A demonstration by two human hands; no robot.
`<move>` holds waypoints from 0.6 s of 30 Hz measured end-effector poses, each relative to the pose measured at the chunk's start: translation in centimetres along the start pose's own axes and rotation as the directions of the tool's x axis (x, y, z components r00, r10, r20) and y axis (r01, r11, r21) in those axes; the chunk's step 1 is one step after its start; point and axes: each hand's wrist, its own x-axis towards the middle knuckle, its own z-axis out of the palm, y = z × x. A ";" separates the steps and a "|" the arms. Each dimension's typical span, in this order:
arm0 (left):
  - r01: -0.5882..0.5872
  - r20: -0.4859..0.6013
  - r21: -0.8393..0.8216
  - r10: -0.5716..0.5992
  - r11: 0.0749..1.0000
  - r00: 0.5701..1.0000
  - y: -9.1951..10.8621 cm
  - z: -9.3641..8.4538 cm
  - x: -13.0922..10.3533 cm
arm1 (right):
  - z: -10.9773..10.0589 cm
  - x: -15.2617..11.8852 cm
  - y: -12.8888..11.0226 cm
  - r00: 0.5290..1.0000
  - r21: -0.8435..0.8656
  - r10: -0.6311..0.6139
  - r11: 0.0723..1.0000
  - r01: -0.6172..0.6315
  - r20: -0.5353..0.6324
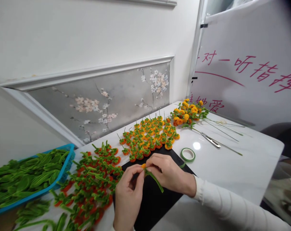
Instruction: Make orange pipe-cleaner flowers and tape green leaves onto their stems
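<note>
Orange flower (143, 166) sits clamped in the grip of left hand (131, 186) and right hand (166, 171); squeezing too hard could flatten it or kink the green strip (157, 183).

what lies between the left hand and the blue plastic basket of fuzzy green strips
A crowded spread of fuzzy red-orange flower heads with green stalks lies between the left hand and the blue plastic basket, as the head view shows.
</note>
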 end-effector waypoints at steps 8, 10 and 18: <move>0.317 0.082 -0.386 -0.310 0.867 0.947 0.7 0.3 -0.2 | 0.1 -0.1 0.3 0.998 -0.045 -0.058 0.997 0.057 -0.004; 0.355 0.097 -0.462 -0.352 0.812 0.931 1.0 0.4 -0.2 | 0.2 -0.1 0.4 0.998 -0.041 -0.064 0.997 0.063 -0.004; 0.411 0.152 -0.545 -0.396 0.730 0.906 1.5 0.4 0.0 | 0.3 0.1 0.5 0.994 0.120 0.105 0.988 -0.101 -0.027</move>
